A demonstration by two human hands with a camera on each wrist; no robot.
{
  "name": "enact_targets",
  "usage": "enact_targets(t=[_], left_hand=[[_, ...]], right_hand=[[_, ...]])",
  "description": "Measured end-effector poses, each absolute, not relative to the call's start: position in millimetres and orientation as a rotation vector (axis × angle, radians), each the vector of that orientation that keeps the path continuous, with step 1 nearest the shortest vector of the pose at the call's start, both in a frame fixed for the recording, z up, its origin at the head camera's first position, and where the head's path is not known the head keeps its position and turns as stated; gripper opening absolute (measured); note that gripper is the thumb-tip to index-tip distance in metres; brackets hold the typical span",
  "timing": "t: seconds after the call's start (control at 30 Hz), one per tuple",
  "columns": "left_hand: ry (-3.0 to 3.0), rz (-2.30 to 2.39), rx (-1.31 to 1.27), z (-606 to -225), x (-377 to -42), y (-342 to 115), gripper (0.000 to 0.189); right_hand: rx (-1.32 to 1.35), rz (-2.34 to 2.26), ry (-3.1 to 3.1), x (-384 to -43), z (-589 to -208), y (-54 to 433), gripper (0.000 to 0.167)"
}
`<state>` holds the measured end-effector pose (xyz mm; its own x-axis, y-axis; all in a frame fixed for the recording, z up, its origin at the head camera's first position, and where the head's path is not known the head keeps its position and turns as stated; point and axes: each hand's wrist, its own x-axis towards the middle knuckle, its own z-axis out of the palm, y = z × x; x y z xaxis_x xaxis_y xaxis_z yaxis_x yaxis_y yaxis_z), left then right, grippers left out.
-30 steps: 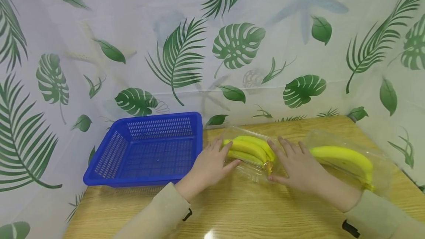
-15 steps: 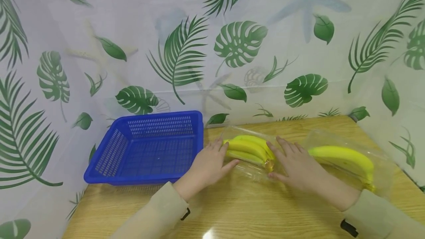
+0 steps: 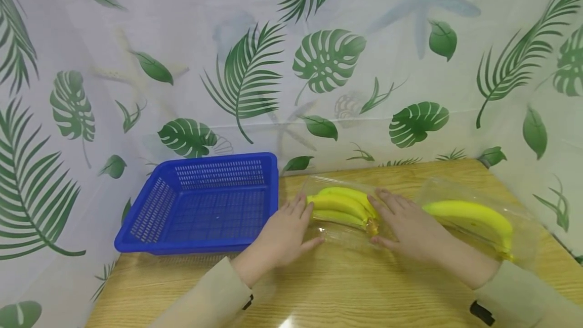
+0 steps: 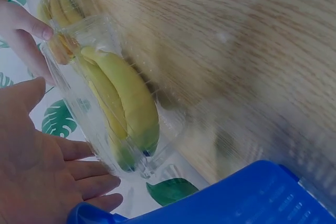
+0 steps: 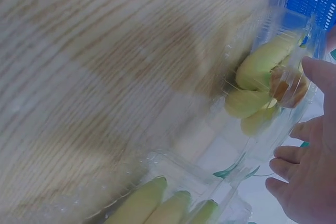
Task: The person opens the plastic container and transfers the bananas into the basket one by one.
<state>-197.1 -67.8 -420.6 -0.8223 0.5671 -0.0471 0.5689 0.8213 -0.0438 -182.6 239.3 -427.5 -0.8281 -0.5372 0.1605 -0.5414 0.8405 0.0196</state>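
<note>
A clear plastic box (image 3: pixel 341 236) with a bunch of yellow bananas (image 3: pixel 339 206) inside lies on the table between both hands. My left hand (image 3: pixel 280 234) is at its left end, fingers fairly straight and thumb spread apart in the left wrist view. At the right end rests my right hand (image 3: pixel 410 224), fingers extended, its thumb by the brown stem end of the bananas. Whether each fingertip touches the plastic is hard to tell. Just right of that hand lies a second clear box (image 3: pixel 524 232) holding bananas (image 3: pixel 473 211), partly hidden by the right hand.
A blue perforated basket (image 3: pixel 182 248) stands on the left, close beside the left hand, with nothing in it. The wooden table (image 3: pixel 346 292) meets a leaf-patterned white sheet (image 3: pixel 364 110) at the back and sides.
My left hand has drawn slightly toward me, its thumb lower than before. The box between the hands has shifted slightly right, and my right hand has barely moved.
</note>
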Motion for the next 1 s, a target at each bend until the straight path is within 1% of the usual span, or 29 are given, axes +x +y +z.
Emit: enact_targets(t=[0.13,0.43,0.77,1.0], left_hand=[[2.965,-0.156,0.958,-420.3,-191.9,-72.1,0.085],[2.962,-0.158,1.029,-421.1,-179.1,-77.2,0.088],[3.009,-0.145,1.152,-430.8,-166.0,-82.0,0.09],[3.027,-0.191,1.188,-432.0,-162.0,-82.1,0.091]], right_hand=[[0.872,0.035,-2.833,-183.0,-429.6,240.4,0.089],[0.907,0.056,-2.85,-179.0,-427.6,242.9,0.086],[0.964,0.114,-2.874,-177.9,-427.4,248.9,0.085],[0.974,0.126,-2.878,-177.8,-428.1,252.0,0.087]])
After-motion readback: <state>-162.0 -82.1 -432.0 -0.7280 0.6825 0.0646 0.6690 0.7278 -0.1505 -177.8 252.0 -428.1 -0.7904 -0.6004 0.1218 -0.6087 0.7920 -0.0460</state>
